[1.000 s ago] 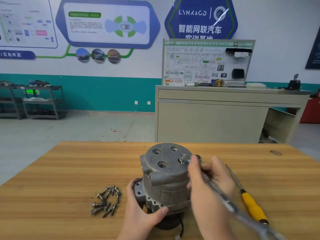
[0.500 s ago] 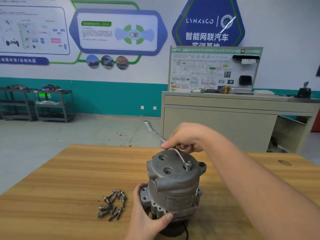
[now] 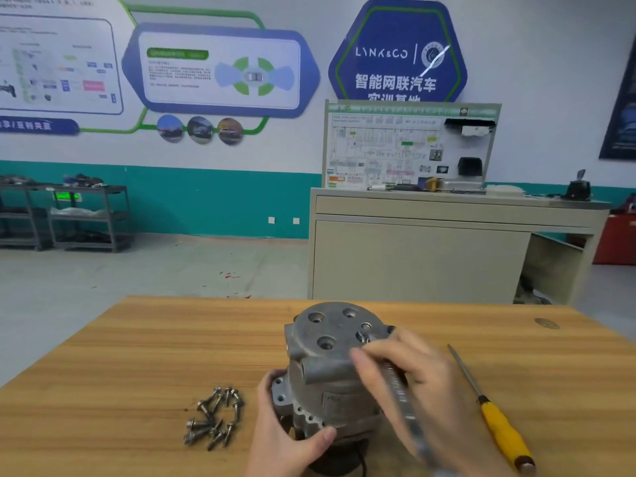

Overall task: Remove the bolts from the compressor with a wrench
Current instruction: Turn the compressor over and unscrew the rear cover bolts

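Grey cast metal, the compressor (image 3: 335, 370) stands upright near the table's (image 3: 137, 356) front edge, the left hand (image 3: 292, 438) gripping its lower flange; the right hand (image 3: 409, 376), which 0.5 s ago was at the far side, is now on the near right, fingers curled round the wrench (image 3: 401, 390); its head sits on the 1 remaining top bolt (image 3: 364, 333), so another turn seems underway; loose bolts (image 3: 215, 420) lie left.
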